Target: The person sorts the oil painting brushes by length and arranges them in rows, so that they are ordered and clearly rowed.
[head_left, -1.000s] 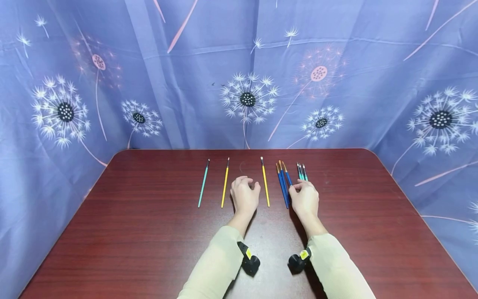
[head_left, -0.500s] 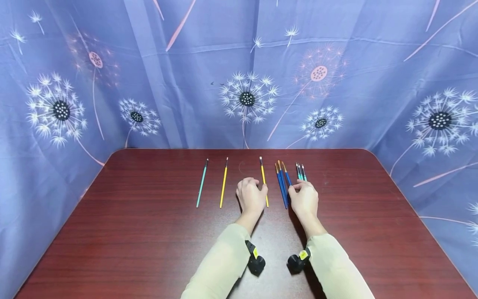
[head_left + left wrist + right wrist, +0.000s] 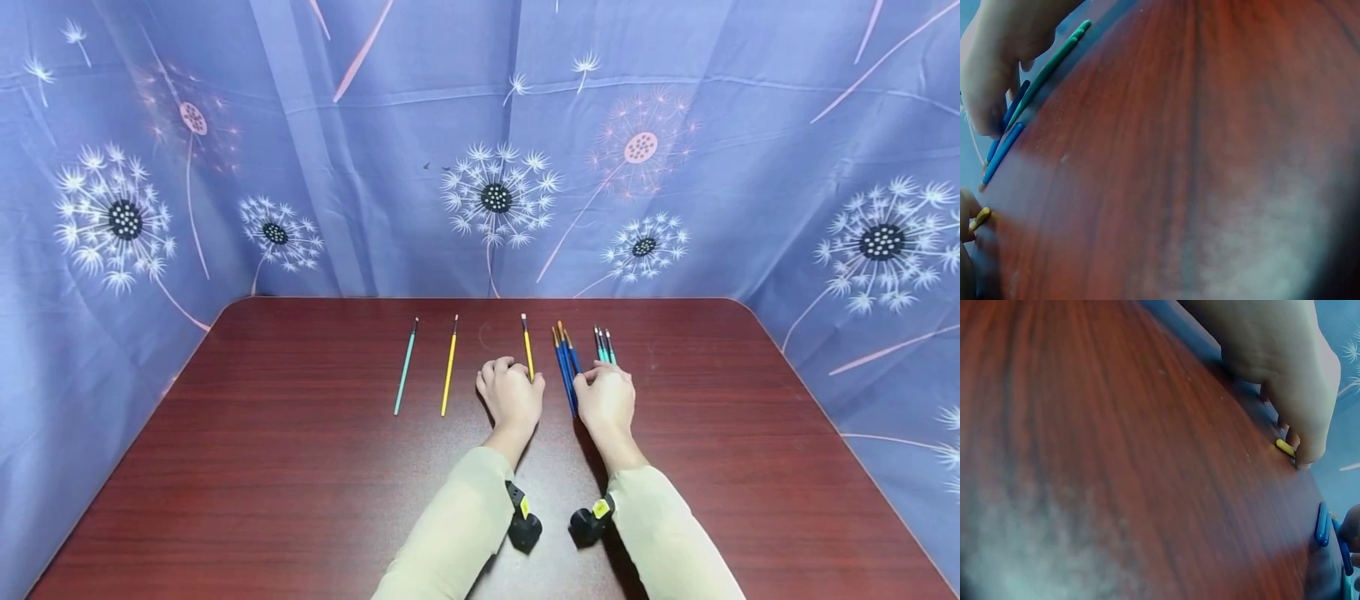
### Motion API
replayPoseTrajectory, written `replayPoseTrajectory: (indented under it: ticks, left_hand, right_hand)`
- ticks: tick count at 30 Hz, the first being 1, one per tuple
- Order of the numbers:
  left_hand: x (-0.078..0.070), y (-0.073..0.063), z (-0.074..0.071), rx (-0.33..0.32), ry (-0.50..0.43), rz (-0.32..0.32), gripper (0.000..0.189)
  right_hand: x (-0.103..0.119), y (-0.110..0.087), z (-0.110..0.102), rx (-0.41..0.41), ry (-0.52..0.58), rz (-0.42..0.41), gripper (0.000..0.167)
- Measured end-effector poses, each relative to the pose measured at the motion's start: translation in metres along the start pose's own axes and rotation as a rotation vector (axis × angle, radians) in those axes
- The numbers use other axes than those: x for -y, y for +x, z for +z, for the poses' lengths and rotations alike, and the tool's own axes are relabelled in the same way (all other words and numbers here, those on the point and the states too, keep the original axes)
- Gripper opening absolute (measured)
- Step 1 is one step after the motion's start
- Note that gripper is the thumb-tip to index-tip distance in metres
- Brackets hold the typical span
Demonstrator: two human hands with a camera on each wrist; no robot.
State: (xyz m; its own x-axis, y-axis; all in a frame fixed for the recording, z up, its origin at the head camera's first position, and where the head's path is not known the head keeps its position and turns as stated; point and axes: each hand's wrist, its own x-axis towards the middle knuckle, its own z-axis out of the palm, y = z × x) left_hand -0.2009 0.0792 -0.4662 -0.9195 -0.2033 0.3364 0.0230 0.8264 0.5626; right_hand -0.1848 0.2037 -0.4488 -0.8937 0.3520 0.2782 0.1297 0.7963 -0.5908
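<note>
My left hand (image 3: 512,396) grips a yellow paintbrush (image 3: 528,354) near the lower part of its handle, thumb on its right side. The brush's yellow handle end (image 3: 1285,448) shows by the thumb in the right wrist view. With thumb and fingers my right hand (image 3: 607,400) pinches the rightmost blue paintbrush (image 3: 573,357), whose handle (image 3: 1017,105) shows by the fingers in the left wrist view. Just left of it lie two more blue paintbrushes (image 3: 563,371), bristles away from me. Teal paintbrushes (image 3: 604,350) stick out beyond the right fingers, their handles partly hidden.
Left of my hands another yellow paintbrush (image 3: 449,375) and a single teal paintbrush (image 3: 406,375) lie apart on the dark red wooden table (image 3: 300,467). A blue dandelion-print curtain (image 3: 390,167) hangs behind the table's far edge. Each wrist wears a small black camera (image 3: 525,532).
My left hand has moved right, onto the yellow paintbrush, and taken hold of it. The right hand has shifted slightly left, bringing its blue paintbrush closer to the other two.
</note>
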Motion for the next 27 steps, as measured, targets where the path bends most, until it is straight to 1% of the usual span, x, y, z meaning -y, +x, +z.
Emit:
replayPoseTrajectory:
  ticks: [4,10,16,21,27]
  left_hand:
    - [0.0,0.001,-0.001,-0.007,0.024,0.01,0.016]
    - [0.001,0.004,-0.002,-0.02,0.082,0.012,0.014]
    - [0.005,0.008,-0.005,-0.035,0.129,0.013,0.016]
    - [0.009,0.01,-0.006,-0.055,0.14,0.013,0.015]
    - [0.013,0.011,-0.009,-0.045,0.13,0.006,0.015]
  right_hand:
    - [0.002,0.001,0.002,-0.004,-0.017,-0.01,0.021]
    - [0.003,0.0,0.006,0.041,-0.055,0.003,0.022]
    - [0.007,-0.003,0.005,0.081,-0.078,-0.014,0.031]
    - [0.009,-0.003,0.008,0.073,-0.072,-0.015,0.028]
    - [0.009,-0.003,0.009,0.064,-0.079,-0.011,0.025]
